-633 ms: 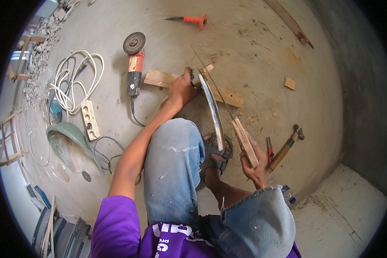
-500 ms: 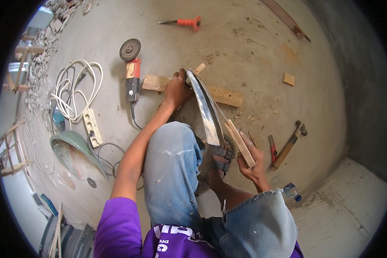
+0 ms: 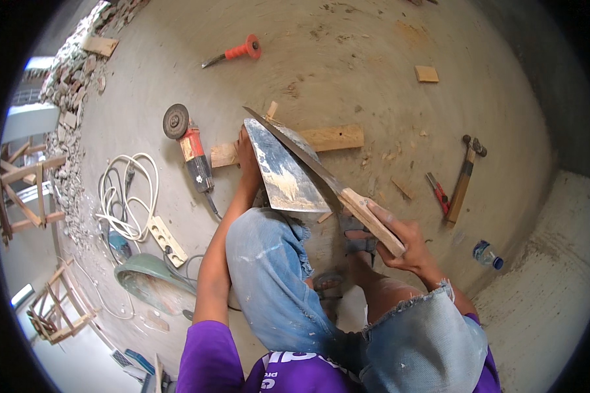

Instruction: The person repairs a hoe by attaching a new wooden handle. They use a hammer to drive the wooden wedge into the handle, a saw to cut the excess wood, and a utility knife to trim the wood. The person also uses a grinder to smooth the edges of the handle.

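In my right hand is the flat wooden handle of a machete; the fingers are closed round it. Its long dark blade slants up and left across a broad metal blade, like a hoe head, with a pale scraped face. Whether the two blades touch I cannot tell. My left hand is at the far left edge of that metal blade, its fingers partly hidden behind it. Beneath lies a wooden block on the floor. A small wooden stub sticks out just beyond the metal blade.
To the left lie an angle grinder, a coiled white cable, a power strip and a green shell-shaped thing. A red-guarded chisel is ahead. Rightward are a hammer, a red-handled tool and a bottle.
The metal blade has turned from nearly edge-on to show its broad face. The machete has come up and left across it with my right hand. The whole view has shifted and rotated.
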Demonstrator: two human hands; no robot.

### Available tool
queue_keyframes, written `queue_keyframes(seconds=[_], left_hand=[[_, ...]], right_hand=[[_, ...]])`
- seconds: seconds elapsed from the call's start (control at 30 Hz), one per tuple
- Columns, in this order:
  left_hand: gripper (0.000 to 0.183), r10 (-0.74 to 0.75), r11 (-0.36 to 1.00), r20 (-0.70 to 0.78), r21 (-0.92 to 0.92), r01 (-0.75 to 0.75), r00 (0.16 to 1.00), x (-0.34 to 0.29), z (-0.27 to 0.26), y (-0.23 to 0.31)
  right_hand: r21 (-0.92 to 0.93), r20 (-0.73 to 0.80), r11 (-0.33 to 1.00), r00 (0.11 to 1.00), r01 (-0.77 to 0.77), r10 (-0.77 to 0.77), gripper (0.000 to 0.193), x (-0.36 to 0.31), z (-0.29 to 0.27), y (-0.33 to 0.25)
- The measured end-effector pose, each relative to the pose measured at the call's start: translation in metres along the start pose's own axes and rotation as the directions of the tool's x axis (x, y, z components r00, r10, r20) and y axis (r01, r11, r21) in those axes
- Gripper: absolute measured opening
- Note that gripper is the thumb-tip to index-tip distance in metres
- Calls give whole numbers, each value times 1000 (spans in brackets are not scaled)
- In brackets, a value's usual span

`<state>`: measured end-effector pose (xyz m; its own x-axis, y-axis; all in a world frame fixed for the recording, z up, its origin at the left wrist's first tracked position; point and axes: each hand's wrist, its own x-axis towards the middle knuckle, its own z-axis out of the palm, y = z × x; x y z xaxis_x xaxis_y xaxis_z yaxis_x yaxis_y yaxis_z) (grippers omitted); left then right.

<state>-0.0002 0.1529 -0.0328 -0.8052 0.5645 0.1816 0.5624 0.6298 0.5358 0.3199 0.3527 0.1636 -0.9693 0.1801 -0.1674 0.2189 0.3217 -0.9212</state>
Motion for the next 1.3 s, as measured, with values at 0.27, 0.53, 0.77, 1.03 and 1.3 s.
queue_keyframes(seconds=[0.27,0.53,0.77,1.03,1.3], left_hand=[[40,-83,995,335,83,58,939,-49,-88,-9],[49,-371,890,598,447,89,711,-134,-289,22],[50,-241,962,536,243,126,809,-83,-257,42],[48,-56,967,438,-199,157,897,12,-139,55],[40,-42,985,476,-126,116,878,3,-105,40]], right_hand=[[-95,-438,993,893,70,-105,66,-9,-9,28],[143,-538,987,831,-79,144,69,-18,0,50],[226,-455,972,875,-65,164,64,-19,16,51],[186,-433,982,893,-42,120,67,-19,12,51],[181,-376,983,922,-25,92,70,-27,13,51]])
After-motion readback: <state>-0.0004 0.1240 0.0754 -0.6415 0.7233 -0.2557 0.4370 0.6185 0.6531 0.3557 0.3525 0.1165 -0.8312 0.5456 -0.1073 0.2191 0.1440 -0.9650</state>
